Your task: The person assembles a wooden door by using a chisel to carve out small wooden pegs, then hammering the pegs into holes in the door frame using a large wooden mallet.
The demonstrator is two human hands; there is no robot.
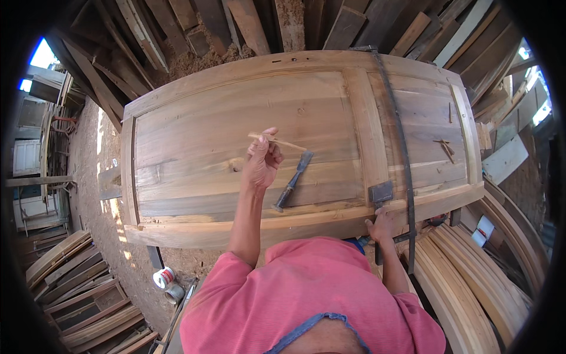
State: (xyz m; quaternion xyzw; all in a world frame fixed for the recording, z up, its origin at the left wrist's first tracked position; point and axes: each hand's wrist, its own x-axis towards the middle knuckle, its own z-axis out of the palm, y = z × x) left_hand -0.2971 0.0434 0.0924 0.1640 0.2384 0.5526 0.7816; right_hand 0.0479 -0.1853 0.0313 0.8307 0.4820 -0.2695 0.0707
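A panelled wooden door [247, 177] lies flat in front of me. Above its large panel, my left hand [264, 159] pinches a thin wood strip [286, 143]. Beside that hand a chisel [293, 182] with a dark handle rests on the panel, its blade close to the strip's end. My right hand [384, 224] is at the door's near edge, closed round the handle of a tool with a dark rectangular head [381, 192], which looks like a mallet; the handle is mostly hidden. Several wood slivers [446, 148] lie on the smaller panel.
A long dark metal bar clamp [396, 118] crosses the door right of the middle rail. Boards [247, 26] lean along the far side. Stacked planks [466, 283] lie at the near right, more timber [88, 295] at the left. A white tub [164, 278] stands on the ground.
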